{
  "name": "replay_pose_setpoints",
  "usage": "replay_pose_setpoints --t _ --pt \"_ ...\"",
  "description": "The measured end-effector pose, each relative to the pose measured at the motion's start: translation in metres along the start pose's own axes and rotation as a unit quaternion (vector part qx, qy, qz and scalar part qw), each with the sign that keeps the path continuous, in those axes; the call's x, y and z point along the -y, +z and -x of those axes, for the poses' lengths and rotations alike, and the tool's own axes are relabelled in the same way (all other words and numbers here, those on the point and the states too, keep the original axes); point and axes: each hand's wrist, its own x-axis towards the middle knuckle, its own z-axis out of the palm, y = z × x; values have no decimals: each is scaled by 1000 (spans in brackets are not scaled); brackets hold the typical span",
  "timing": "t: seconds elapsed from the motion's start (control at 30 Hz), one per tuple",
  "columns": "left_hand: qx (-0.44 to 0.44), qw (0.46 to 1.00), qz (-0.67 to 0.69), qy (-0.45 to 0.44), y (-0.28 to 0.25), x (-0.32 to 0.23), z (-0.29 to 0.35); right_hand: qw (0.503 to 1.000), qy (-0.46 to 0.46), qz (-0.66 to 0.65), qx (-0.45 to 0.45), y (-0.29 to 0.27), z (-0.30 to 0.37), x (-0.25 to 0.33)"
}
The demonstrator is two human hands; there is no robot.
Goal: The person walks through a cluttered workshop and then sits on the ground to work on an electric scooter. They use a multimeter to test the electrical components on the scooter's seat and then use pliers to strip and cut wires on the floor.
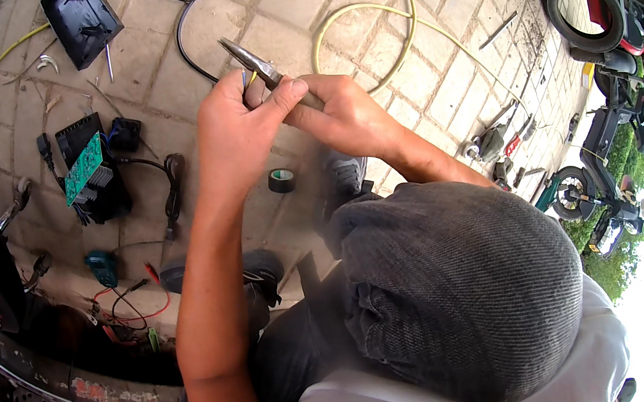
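Observation:
In front of my knees, both hands meet over the paving. My right hand [347, 118] is closed round a pair of pliers [251, 62], whose pointed metal jaws face up and to the left. My left hand [237, 134] is closed in a pinch on the end of a black cable [185, 48], with its thumb against the pliers. A short yellow wire [253, 77] shows beside the jaws. My fingers hide the cable end and most of the plier handles. Below the hands, a roll of dark tape [281, 179] lies on the bricks.
Left, a green circuit board [86, 168] leans on a black case, with a cord [172, 182] nearby. An open black housing [82, 24] lies farther off. A teal device [101, 269] has red and black leads. A yellow cable [413, 8] loops ahead; a tyre [589, 40] stands right.

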Motion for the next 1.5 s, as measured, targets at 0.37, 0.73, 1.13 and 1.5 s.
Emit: replay_pose_setpoints --t 0.37,0.73,1.13,1.5 --pt "-9 999 -30 6 1 3 2 993 -35 71 -84 13 -2 -7" --pt "15 1000 -8 14 -4 10 0 989 137 -51 10 2 3 5" --pt "-69 982 -130 121 9 2 7 996 -2 -50 -69 5 3 3" --pt "-81 976 -91 179 2 3 13 984 162 -62 42 -7 10 29"
